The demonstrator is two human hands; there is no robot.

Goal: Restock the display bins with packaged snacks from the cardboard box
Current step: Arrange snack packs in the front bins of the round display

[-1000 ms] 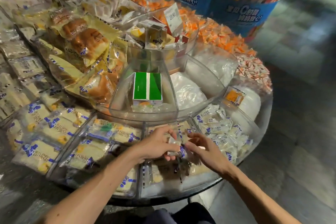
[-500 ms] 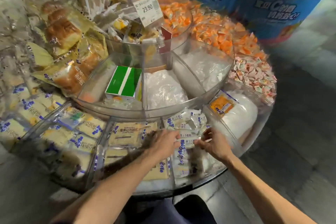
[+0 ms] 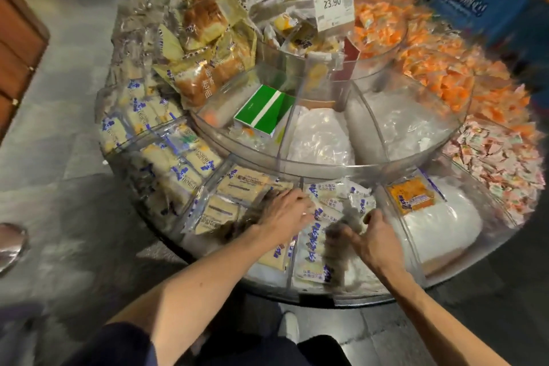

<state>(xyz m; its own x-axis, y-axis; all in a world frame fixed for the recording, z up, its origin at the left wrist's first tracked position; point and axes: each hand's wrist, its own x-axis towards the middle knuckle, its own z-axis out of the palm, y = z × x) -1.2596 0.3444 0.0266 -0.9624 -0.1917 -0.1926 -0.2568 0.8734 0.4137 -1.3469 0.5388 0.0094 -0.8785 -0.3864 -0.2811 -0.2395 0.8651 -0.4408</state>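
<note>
One round, tiered display of clear plastic bins (image 3: pixel 395 168) fills the view, its lower ring split by upright dividers. Both hands are in the nearest lower bin, which holds small white snack packets with blue print (image 3: pixel 328 197); motion blur keeps them from an exact count, though at least six show. The left hand (image 3: pixel 285 212) lies palm down with fingers stretched flat, resting on the packets at the divider. The right hand (image 3: pixel 372 236) has its fingers curled, thumb up; the blur hides whether it pinches a packet.

In the bin just to the right, one orange-labelled packet (image 3: pixel 413 194) lies on a white plastic bag (image 3: pixel 439 226). The middle tier holds one green box with a white stripe (image 3: pixel 263 116) and two more white bags. One white price card reading 23.90 (image 3: pixel 334 7) stands on top. At least three wrapped brown bread loaves (image 3: pixel 203 21) are stacked at the left.
</note>
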